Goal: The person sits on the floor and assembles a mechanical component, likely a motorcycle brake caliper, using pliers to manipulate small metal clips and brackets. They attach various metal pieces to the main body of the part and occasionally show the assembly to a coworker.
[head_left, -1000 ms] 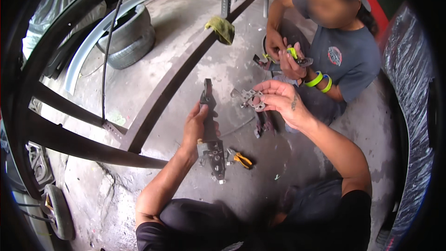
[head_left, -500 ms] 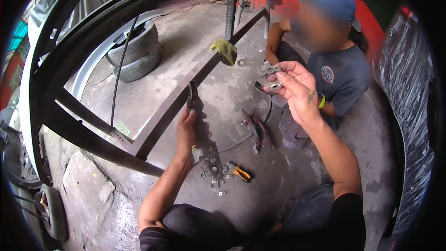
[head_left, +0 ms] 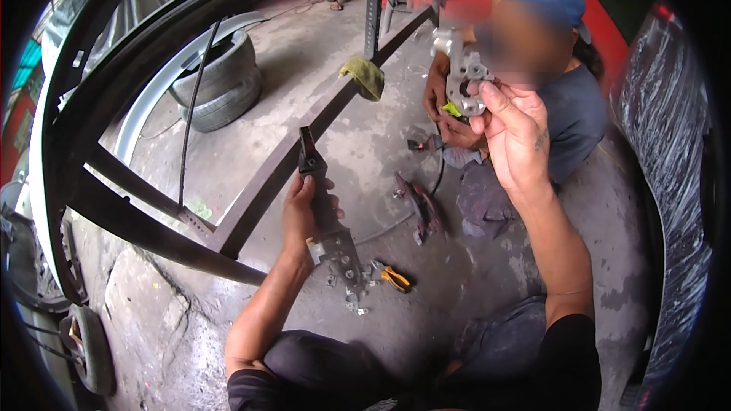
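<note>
My left hand [head_left: 299, 217] is wrapped around a long dark bracket [head_left: 329, 221], held upright above the floor. Its lower end is a grey metal plate with holes. Raised at the right, my right hand [head_left: 516, 133] pinches a silver cast-metal bracket [head_left: 466, 72] between thumb and fingers. That bracket has several round openings. Below the dark bracket, small metal pieces [head_left: 361, 309] lie on the concrete, partly hidden by it. Pliers [head_left: 394, 278] with orange and black handles lie just right of them. Farther out is a dark red, elongated part [head_left: 421, 209] on the floor.
A person [head_left: 571, 118] in a blue cap sits close by at the right, hands near a yellow-green item. A metal frame beam [head_left: 263, 209] with a rag [head_left: 367, 78] crosses the left side. Stacked tyres [head_left: 221, 95] stand behind it. Plastic-wrapped material [head_left: 678, 183] lines the right.
My right hand has lifted the silver bracket up and slightly right, turning it so more of it shows. My left hand has shifted slightly left. The person's hands have come together farther left.
</note>
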`<state>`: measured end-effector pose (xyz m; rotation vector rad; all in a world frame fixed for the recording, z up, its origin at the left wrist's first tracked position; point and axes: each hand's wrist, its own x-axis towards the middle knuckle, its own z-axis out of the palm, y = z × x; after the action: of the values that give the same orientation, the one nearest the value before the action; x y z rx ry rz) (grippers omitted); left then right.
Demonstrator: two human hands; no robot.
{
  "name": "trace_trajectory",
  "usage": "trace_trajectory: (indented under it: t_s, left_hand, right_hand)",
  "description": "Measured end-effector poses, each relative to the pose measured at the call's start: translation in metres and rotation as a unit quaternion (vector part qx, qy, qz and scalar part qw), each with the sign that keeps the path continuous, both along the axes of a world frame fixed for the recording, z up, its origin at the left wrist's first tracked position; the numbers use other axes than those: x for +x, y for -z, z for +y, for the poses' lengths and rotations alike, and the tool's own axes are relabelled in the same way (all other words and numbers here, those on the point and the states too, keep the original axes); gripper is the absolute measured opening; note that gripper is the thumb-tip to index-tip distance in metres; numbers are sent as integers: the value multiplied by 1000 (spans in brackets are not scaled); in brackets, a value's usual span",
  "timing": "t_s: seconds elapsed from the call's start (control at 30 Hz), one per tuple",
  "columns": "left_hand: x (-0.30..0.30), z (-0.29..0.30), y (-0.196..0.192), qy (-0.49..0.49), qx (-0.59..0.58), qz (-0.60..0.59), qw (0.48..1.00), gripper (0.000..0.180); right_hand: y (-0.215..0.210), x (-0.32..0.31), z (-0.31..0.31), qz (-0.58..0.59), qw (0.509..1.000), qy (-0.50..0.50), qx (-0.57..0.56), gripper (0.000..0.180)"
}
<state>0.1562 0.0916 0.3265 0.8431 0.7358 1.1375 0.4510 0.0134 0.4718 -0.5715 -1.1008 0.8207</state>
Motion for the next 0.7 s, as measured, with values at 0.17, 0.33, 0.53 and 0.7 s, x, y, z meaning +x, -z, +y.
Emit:
trace_trajectory:
  t_s: [0.17,0.33,0.53,0.7]
  left_hand:
    - [1,1,-1,1,11,-21,1000,28]
    - [2,-10,-10,16,25,13,999,37]
    - [3,-7,-7,-16,23,16,999,40]
    - [1,-3,-3,-26,18,-2,1000,46]
  right_hand:
    - [4,-10,-2,27,998,-21,-48,21]
    - [1,-10,-1,9,1000,-15,-11,19]
    - [8,5,0,-18,1000,-17,-15,19]
    - [14,10,5,-18,1000,1,-12,18]
